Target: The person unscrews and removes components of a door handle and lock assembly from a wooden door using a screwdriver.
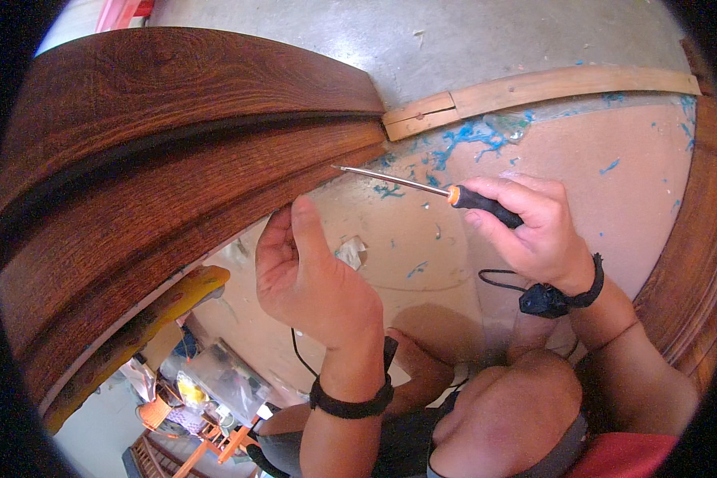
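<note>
My right hand (534, 227) is closed around the black and orange handle of a screwdriver (406, 182). Its thin metal shaft points left, and the tip shows in front of the lower edge of a dark brown wood-grain moulded panel (191, 171); whether it touches cannot be told. Below that tip, my left hand (315, 279) is raised beside the panel's edge with its thumb up and its fingers curled in. Whatever those fingertips may grip is hidden. Each wrist wears a black band, the right one carrying a small black device (540, 300).
A pale wooden strip (566, 86) borders the beige board (566, 159), where torn blue scraps (474, 139) lie. Another brown moulded piece (685, 263) stands at right. A yellow-edged piece (151, 319) lies along the panel. Clutter with orange items (215, 442) sits lower left.
</note>
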Tool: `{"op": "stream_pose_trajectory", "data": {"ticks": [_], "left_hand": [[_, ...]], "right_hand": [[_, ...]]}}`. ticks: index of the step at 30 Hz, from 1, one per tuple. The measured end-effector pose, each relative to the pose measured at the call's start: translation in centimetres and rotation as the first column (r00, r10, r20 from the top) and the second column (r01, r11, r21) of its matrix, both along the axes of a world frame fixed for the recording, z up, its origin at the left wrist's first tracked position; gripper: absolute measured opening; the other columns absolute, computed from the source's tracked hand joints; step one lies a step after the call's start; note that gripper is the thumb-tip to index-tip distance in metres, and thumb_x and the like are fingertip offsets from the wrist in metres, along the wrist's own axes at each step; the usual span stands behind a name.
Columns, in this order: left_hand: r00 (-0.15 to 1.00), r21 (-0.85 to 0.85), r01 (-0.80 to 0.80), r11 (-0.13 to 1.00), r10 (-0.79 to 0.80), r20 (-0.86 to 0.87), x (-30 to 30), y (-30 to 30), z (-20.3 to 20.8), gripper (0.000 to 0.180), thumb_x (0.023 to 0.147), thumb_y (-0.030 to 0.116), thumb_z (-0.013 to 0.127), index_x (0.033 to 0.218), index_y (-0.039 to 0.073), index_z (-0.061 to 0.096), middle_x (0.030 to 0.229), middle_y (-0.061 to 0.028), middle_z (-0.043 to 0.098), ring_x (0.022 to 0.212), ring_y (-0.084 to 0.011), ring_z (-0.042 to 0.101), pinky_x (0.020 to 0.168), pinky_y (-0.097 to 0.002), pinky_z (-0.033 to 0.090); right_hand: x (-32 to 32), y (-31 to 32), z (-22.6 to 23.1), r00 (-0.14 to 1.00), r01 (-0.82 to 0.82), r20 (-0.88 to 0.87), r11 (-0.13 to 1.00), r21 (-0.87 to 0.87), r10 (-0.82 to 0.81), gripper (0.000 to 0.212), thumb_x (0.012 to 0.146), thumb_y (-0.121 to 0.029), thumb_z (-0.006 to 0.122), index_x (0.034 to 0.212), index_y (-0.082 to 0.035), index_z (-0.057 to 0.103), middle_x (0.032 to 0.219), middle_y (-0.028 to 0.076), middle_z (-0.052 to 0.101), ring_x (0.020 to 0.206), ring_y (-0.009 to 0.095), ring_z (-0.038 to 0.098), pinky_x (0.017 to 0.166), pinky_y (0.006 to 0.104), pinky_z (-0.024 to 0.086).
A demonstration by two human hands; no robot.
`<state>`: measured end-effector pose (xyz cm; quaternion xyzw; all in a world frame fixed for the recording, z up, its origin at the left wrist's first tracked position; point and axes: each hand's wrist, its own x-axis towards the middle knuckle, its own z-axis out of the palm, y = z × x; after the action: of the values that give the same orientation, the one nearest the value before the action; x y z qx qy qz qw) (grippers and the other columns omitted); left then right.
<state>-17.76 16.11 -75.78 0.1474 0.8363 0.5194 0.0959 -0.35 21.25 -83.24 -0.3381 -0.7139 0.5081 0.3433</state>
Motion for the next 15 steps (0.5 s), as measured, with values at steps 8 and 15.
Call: {"op": "stream_pose_trajectory", "data": {"ticks": [8,15], "left_hand": [[0.998,-0.011,-0.027,1.000,0.027,0.053,0.02,0.20,0.52,0.015,0.089,0.006,0.068,0.095,-0.006,0.064,0.093,-0.0115,0.069,0.084,-0.0157,0.064,0.078,-0.0277,0.052],[0.994,0.105,-0.048,0.993,0.038,0.100,0.01,0.59,0.00,0.010,0.086,0.006,0.066,0.089,-0.003,0.063,0.080,-0.0047,0.064,0.074,-0.0113,0.058,0.071,-0.0251,0.047]], "right_hand": [[-0.28,-0.01,0.19,1.000,-0.010,0.008,0.999,-0.041,0.011,0.023,0.082,-0.008,0.074,0.101,0.003,0.068,0.081,0.018,0.069,0.066,0.028,0.066,0.059,0.0347,0.051],[-0.19,-0.07,0.16,0.999,-0.023,0.031,0.999,-0.038,0.024,0.023,0.082,-0.008,0.073,0.102,0.003,0.068,0.079,0.017,0.068,0.065,0.029,0.066,0.059,0.0350,0.051]]}}
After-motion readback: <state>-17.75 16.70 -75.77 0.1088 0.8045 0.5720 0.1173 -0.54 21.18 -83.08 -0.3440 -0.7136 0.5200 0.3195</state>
